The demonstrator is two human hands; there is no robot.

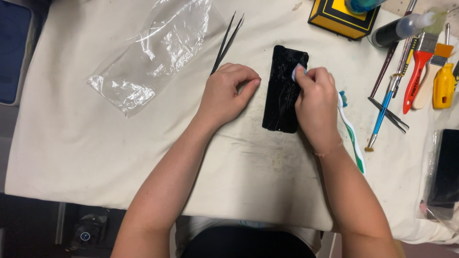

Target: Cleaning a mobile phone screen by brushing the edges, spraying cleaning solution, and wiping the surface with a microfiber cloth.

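At the near edge, the cream cloth-covered table (95,157) ends above a dark floor, its cloth stained with grey smudges near the middle. On it the left hand (225,93) rests loosely curled, fingers bent under and thumb stretched toward the black phone (283,91), just beside its left edge and holding nothing. The phone lies flat and lengthwise at the table's centre, its glass cracked. The right hand (316,102) lies over the phone's right edge, fingertips pinched on a small pale blue pad (297,71) pressed against the upper glass. Just right of that hand lies a green and white toothbrush (353,134). Farther right are a blue-handled tool (382,112), a red-handled brush (417,71) and a yellow tool (443,85). Beyond the left hand lie black tweezers (227,43) and a crumpled clear plastic bag (153,55). At the far edge sits a yellow and black box (342,16).
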